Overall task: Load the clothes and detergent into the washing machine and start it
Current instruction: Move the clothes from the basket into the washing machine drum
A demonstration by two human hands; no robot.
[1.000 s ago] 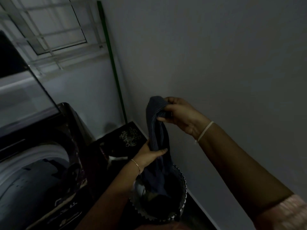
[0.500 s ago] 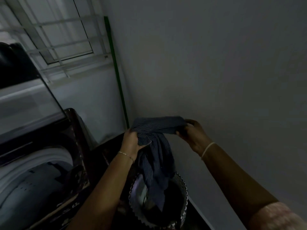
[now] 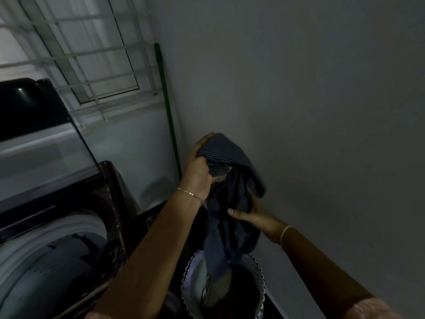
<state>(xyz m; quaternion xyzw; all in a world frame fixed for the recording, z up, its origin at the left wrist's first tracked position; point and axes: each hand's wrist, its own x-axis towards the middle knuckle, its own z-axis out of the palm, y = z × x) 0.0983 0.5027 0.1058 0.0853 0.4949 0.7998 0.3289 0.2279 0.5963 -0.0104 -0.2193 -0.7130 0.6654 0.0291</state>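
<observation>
The left hand (image 3: 199, 166) is gripping the top of a dark striped shirt (image 3: 230, 203), fingers curled tight over the bunched cloth, holding it up in front of the grey wall (image 3: 322, 111). The right hand (image 3: 253, 216) is closing on the same shirt lower down, thumb pressing against the fabric from the front. The shirt is hanging between the two hands, and its lower end is trailing down into a laundry basket (image 3: 258, 270) with a scalloped rim, which is sitting just beside the wall. To the left, the washing machine (image 3: 57, 261) is standing with its lid (image 3: 41, 139) raised, the pale ring of its drum opening showing. A green pole (image 3: 167, 111) is leaning in the corner under a barred window (image 3: 92, 54). A thin bracelet (image 3: 189, 194) is circling the left wrist and a pale band (image 3: 285, 234) the right.
</observation>
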